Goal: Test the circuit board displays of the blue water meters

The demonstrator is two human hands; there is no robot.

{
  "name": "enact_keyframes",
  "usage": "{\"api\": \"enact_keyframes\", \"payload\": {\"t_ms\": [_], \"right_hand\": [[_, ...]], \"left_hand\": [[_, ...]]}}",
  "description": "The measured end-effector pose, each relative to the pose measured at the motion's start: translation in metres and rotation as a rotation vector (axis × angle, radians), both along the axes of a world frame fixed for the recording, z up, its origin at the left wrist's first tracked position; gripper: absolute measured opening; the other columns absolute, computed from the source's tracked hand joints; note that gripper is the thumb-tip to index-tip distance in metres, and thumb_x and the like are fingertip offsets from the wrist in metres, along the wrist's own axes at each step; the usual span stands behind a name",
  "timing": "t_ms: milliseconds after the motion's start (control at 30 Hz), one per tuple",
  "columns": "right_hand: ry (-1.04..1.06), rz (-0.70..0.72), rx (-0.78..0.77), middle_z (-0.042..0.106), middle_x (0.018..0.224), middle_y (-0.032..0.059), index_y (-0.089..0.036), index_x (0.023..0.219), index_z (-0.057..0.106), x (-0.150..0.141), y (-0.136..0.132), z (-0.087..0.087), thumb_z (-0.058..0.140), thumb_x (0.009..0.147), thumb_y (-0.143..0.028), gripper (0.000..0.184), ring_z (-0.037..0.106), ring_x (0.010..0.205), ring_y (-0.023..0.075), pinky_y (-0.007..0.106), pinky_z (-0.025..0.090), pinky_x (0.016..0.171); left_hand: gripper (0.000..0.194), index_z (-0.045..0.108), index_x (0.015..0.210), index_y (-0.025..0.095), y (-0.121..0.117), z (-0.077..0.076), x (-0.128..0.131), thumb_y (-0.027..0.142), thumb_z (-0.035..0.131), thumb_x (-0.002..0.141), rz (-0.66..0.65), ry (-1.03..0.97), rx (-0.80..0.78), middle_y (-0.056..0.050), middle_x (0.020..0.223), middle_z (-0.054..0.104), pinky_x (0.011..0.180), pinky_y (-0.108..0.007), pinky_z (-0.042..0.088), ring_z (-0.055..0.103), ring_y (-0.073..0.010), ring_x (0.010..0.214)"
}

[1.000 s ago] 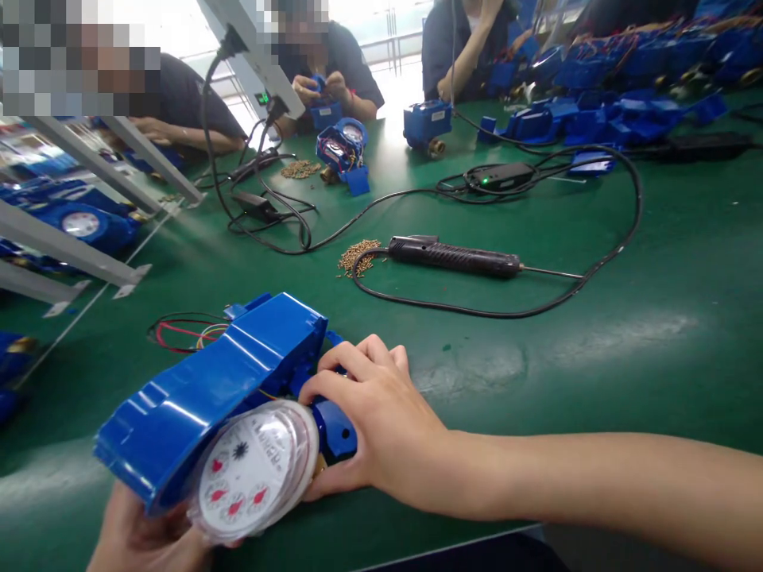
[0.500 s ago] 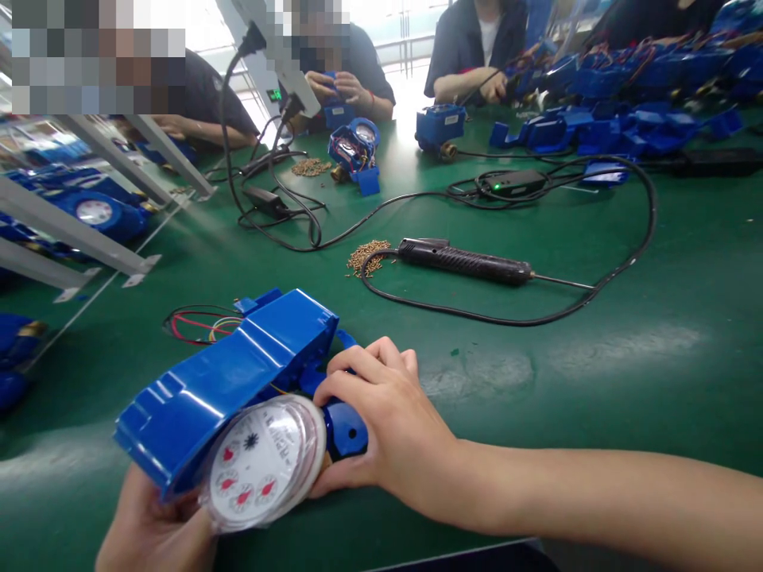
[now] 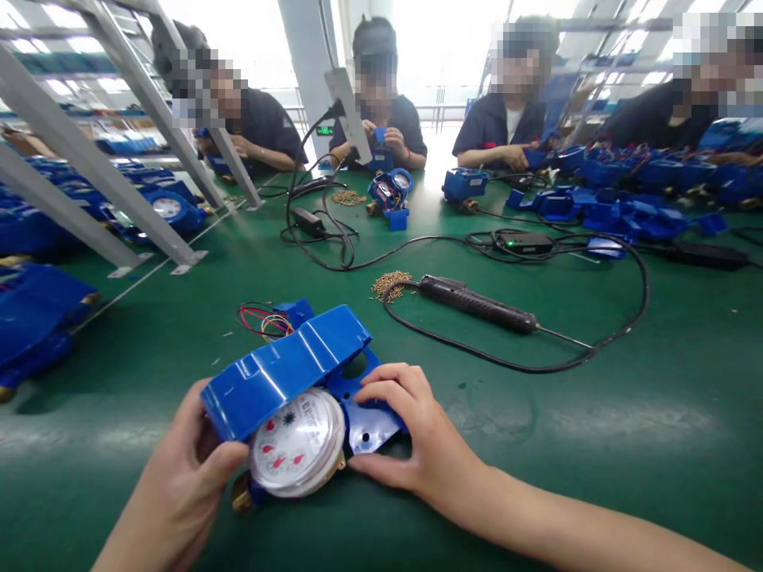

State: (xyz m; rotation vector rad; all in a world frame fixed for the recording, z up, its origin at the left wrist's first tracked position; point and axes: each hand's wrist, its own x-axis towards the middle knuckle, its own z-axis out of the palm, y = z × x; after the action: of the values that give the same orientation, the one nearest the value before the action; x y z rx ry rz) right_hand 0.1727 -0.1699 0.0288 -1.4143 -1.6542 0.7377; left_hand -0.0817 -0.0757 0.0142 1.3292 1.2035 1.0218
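Observation:
A blue water meter (image 3: 358, 417) with a round white dial (image 3: 296, 442) lies on the green table (image 3: 625, 381) in front of me. Its long blue cover (image 3: 286, 369) is tipped up over the dial. My left hand (image 3: 179, 485) grips the meter's left end under the cover, fingers curled. My right hand (image 3: 411, 433) wraps over the meter's blue base plate on the right, thumb below and fingers on top. Red, black and yellow wires (image 3: 262, 322) trail from the meter's far side.
A black electric screwdriver (image 3: 477, 304) with a looping cable lies beyond the meter, next to a pile of small brass screws (image 3: 390, 284). Several people sit along the far edge with more blue meters (image 3: 620, 206). Grey metal struts (image 3: 107, 191) slant at the left.
The view has tilted up and pulled back, so the people opposite show fully. The meter sits farther from me, and my left hand has come up onto its left end.

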Motion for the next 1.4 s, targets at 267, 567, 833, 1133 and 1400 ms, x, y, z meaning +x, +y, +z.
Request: {"api": "enact_keyframes", "payload": {"t_ms": [267,567,833,1133,1400], "right_hand": [[-0.007,-0.178,-0.056,0.045,0.134,0.0117,-0.024,0.136,0.045,0.001,-0.003,-0.009,0.094,0.060,-0.035,0.092,0.044,0.124,0.0300,0.051,0.043,0.109],[0.032,-0.194,0.055,0.055,0.121,0.0121,-0.018,0.120,0.052,-0.006,-0.002,-0.017,0.085,0.065,-0.025,0.065,0.052,0.116,0.0289,0.050,0.049,0.102],[0.247,-0.080,-0.182,0.068,0.123,0.0079,-0.022,0.096,0.074,0.030,0.004,0.001,0.090,0.066,-0.042,0.038,0.062,0.120,0.0271,0.049,0.047,0.110],[0.218,-0.344,-0.152,0.075,0.111,0.0076,-0.023,0.101,0.075,0.068,0.014,0.060,0.070,0.087,-0.047,0.028,0.070,0.107,0.0224,0.040,0.054,0.102],[-0.025,0.027,-0.110,0.072,0.118,0.0050,-0.022,0.113,0.069,0.035,0.070,0.078,0.057,0.097,-0.049,0.034,0.067,0.110,0.0194,0.037,0.051,0.100]], "left_hand": [[0.061,0.061,0.106,0.029,-0.020,-0.002,0.007,0.029,0.094,0.054,0.046,-0.044,0.104,-0.003,0.128,0.066,0.083,-0.022,0.062,0.066,-0.0288,0.117],[0.046,0.071,0.087,0.036,-0.033,0.004,0.020,0.028,0.096,0.049,-0.079,0.056,0.429,0.001,0.133,0.061,0.098,-0.034,0.055,0.054,-0.0299,0.131],[0.033,0.073,0.077,0.033,-0.031,-0.020,0.006,0.023,0.093,0.053,-0.033,-0.001,0.300,-0.001,0.078,0.064,0.080,-0.038,0.062,0.068,-0.0257,0.086],[0.038,0.066,0.075,0.029,-0.019,0.008,0.009,0.012,0.091,0.051,-0.227,-0.176,-0.190,0.000,0.107,0.065,0.050,-0.028,0.059,0.067,-0.0168,0.063],[0.041,0.067,0.081,0.030,0.001,0.023,-0.001,0.007,0.089,0.055,-0.493,0.012,-0.090,0.003,0.084,0.062,0.068,-0.026,0.059,0.068,-0.0181,0.076]]}}
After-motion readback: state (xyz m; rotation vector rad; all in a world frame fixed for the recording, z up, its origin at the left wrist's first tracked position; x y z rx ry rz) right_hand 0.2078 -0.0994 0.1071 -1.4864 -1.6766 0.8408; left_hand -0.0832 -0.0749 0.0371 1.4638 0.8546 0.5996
